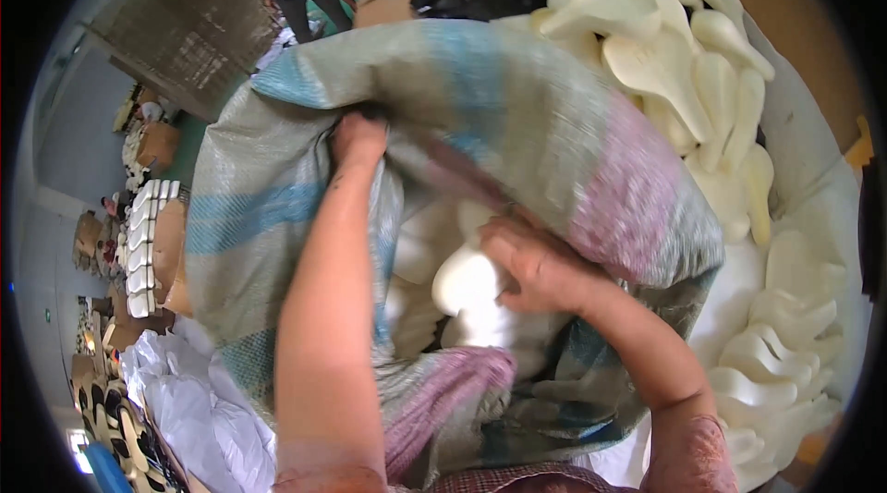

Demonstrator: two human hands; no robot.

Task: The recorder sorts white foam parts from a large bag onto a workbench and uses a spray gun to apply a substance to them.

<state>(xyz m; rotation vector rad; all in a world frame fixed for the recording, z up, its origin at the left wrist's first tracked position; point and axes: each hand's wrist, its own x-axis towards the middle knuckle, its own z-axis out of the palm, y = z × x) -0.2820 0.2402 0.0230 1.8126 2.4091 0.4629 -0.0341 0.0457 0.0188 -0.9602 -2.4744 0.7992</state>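
Two hands are seen working at a large woven sack in a cluttered workshop.
Its rim is gripped by the left hand; a cream foam piece inside is clasped by the right hand, more foam pieces heaped beside.

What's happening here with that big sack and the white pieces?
A person holds open a large woven plastic sack with blue, green and pink stripes. The left hand grips the sack's far edge, bunching the fabric. The right hand is inside the mouth, closed on a white foam shoe-sole-shaped piece lying among others in the sack. A heap of cream-white foam sole pieces lies behind and to the right of the sack.
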